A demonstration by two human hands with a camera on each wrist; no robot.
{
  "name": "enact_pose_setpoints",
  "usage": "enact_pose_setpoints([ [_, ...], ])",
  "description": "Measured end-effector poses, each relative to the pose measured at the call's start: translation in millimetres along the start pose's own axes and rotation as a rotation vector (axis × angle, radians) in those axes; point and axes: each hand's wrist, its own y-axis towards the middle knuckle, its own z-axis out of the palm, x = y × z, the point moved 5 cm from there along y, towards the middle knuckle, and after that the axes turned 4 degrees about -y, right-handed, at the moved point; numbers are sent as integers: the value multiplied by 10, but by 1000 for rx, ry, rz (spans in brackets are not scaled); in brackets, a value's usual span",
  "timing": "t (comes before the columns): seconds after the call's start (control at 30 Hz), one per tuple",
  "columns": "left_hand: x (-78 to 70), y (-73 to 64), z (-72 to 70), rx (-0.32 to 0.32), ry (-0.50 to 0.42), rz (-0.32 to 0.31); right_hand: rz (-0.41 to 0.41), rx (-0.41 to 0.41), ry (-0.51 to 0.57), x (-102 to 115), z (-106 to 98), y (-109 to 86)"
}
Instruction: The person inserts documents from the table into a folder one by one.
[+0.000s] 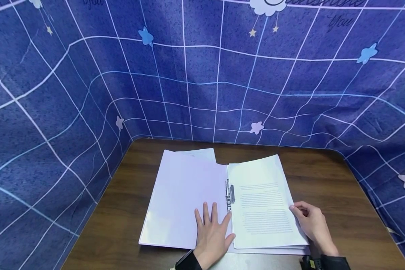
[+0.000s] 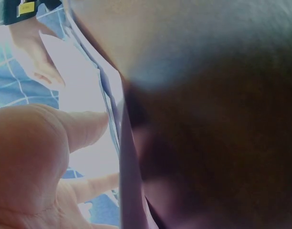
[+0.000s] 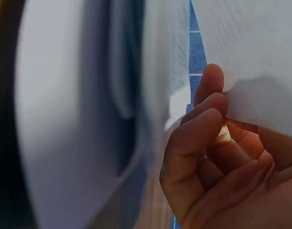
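An opened folder (image 1: 182,195) with a pale lilac cover lies on the table, a metal clip (image 1: 228,195) along its spine. On its right side sits a stack of white printed sheets (image 1: 263,202). My left hand (image 1: 212,234), fingers spread, rests flat near the spine, over the cover's lower right part, its thumb reaching toward the sheets. At the stack's right edge my right hand (image 1: 312,223) pinches a sheet between thumb and curled fingers. The right wrist view shows that sheet (image 3: 260,62) lifted apart from the blurred pages beside it.
Another printed paper (image 1: 202,153) sticks out behind the folder's cover. Brown wooden table (image 1: 111,213) surrounds the folder. A blue cloth (image 1: 202,93) with grid lines and stars hangs behind and at both sides of the table.
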Motion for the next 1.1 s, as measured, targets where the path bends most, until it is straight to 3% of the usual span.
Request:
enact_pose_setpoints([
  [0.4,-2,18,41,68,-23,-13,27,48,-76,-35,53,-21],
  [0.53,-7,17,33,67,-22,-11,63,29,-101,-43,23,-26],
  [0.63,-12,15,24,60,-12,-4,37,-17,-129,-1,-40,-63],
  [0.8,-7,11,30,72,-26,-4,-194,-176,-161,283,-105,-206],
  [0.93,6,12,39,78,-44,-13,-409,-304,-163,674,64,-379],
  [1.0,9,10,41,72,-47,-16,-488,-321,-173,877,218,-477],
  [1.1,6,8,41,59,-48,-19,-567,-272,-231,1122,487,-628],
])
